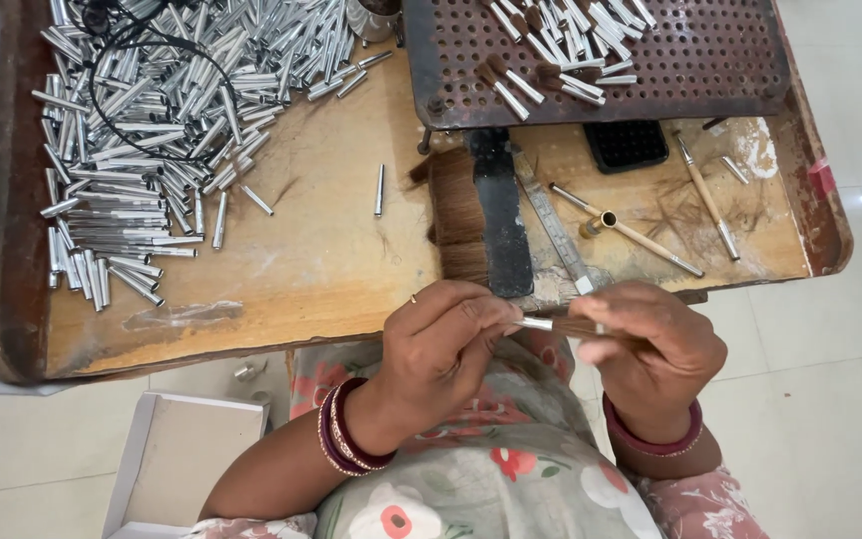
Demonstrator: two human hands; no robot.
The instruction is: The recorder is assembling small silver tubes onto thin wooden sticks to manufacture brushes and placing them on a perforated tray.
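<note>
Pile of silver metal tubes lies far left on the wooden worktable, well apart from the hands. Left hand is curled, thumb and forefinger pinching a small metal ferrule at the table's near edge. It looks light, rigid and slick, best held by its sides. Right hand is closed around a tuft of brown bristles at the tube's mouth; soft, easily splayed. Both wrists bent inward, close over the lap.
</note>
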